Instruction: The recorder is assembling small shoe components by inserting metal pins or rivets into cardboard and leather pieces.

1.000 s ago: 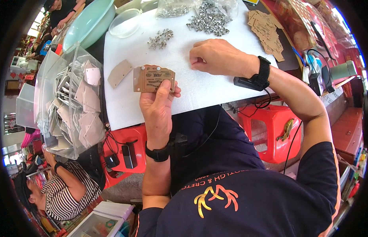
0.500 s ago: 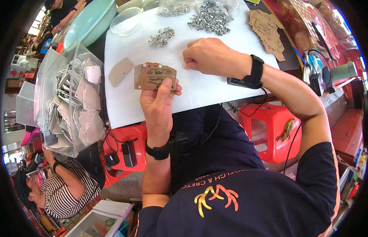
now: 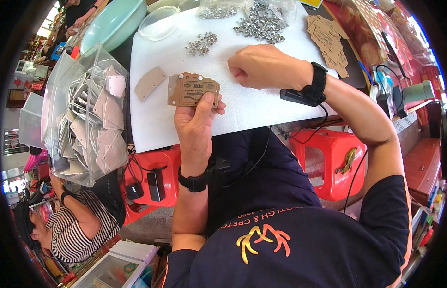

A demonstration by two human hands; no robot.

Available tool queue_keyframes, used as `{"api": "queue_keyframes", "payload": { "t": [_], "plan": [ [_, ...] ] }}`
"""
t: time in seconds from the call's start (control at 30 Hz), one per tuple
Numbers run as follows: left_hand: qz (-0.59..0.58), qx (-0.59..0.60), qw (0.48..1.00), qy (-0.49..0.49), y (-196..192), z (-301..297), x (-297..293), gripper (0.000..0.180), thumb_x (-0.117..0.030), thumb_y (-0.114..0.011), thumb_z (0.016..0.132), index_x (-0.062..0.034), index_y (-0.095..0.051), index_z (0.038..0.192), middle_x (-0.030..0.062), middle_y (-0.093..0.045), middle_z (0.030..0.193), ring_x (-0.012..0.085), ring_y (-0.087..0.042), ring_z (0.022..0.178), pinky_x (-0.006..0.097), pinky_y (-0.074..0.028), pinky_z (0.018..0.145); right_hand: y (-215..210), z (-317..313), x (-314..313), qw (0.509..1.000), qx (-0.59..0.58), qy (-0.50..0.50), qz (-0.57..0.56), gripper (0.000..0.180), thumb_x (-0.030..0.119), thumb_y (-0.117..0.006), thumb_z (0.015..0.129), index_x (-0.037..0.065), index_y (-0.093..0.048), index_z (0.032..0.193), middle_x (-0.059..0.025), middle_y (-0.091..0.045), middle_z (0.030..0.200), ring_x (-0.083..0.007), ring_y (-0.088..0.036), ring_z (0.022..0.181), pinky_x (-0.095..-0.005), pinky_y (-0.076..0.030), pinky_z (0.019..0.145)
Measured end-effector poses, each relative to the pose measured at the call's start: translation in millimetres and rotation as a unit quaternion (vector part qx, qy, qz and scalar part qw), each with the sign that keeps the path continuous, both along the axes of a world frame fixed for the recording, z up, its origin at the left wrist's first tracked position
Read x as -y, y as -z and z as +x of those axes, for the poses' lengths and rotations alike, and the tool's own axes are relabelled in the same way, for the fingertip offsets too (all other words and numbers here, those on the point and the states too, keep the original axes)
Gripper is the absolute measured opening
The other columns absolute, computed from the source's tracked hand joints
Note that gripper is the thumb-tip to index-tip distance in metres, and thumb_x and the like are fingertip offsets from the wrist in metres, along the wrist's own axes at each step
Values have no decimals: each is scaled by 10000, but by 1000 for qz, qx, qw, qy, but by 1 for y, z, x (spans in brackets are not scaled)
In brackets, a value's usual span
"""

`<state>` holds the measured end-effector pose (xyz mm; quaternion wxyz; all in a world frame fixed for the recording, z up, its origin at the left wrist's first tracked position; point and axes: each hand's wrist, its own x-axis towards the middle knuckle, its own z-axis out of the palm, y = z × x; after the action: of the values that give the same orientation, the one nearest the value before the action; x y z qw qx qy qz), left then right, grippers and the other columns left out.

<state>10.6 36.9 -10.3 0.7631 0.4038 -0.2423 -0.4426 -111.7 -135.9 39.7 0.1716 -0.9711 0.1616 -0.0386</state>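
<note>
A flat white foam-like sheet [image 3: 161, 127] lies on the dark tabletop [image 3: 352, 54], and everything else is placed by it. Over the sheet's near left part, the left hand [image 3: 193, 125] grips a brown printed cardboard card [image 3: 193, 85], thumb on its face and fingers behind. The card bears two round white fasteners along its far edge, and a greyish strip with small holes shows at its left side. The right hand [image 3: 265, 66] is above or on the sheet's middle, right of centre, with its fingers curled in; whether it holds anything cannot be told.

On the left part of the sheet, near the held card but apart from it, lies a beige cardboard piece [image 3: 150, 83]. Toward the sheet's far side are a small heap of shiny silver metal pieces [image 3: 201, 44] and, to its right, a larger silver heap [image 3: 262, 25] spilling from a clear plastic bag [image 3: 285, 10]. Brown printed cards [image 3: 328, 42] overlap along the sheet's far right edge. Left of the sheet stands a clear plastic bin [image 3: 91, 184] full of beige cards [image 3: 108, 110], with a pale green basin [image 3: 113, 24] beyond the sheet's far left corner.
</note>
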Motion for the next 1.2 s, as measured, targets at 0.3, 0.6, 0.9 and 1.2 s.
{"api": "queue_keyframes", "payload": {
  "t": [0.3, 0.6, 0.9, 1.2],
  "plan": [
    [0, 3, 1000, 10, -2, -1, 0, 259, -47, -566, 956, -16, -546, 1212, 83, -637, 987, 162, -592, 832, 308, -485, 749, 16, -3, -7, 997, 62, 30, -44, 249, 278, -675, 850, 44, -620, 783, -124, -634, 759, -334, -633, 724, -427, -486, 654],
    [5, 11, 1000, 14, 2, 2, 0, 323, -64, -592, 953, -34, -513, 1265, 71, -624, 970, 150, -597, 810, 310, -505, 740, 9, -1, -7, 998, -21, 62, -14, 220, 226, -619, 867, 13, -639, 816, -164, -653, 798, -355, -631, 778, -434, -492, 684],
    [17, 12, 1000, -6, -8, -4, 0, 192, -60, -565, 955, -7, -582, 1138, 91, -639, 965, 161, -590, 823, 308, -494, 745, 19, -6, -5, 992, 121, -16, 0, 145, 151, -611, 858, 9, -633, 878, -113, -632, 743, -282, -609, 677, -369, -489, 637],
    [3, 19, 999, 31, -15, -5, 0, 196, -86, -581, 955, -25, -589, 1141, 65, -656, 967, 149, -601, 793, 295, -494, 723, 10, -13, -22, 838, 128, 2, 530, 198, 201, -611, 954, 19, -660, 1015, 11, -591, 718, -46, -514, 611, -219, -437, 566]
  ]
}}
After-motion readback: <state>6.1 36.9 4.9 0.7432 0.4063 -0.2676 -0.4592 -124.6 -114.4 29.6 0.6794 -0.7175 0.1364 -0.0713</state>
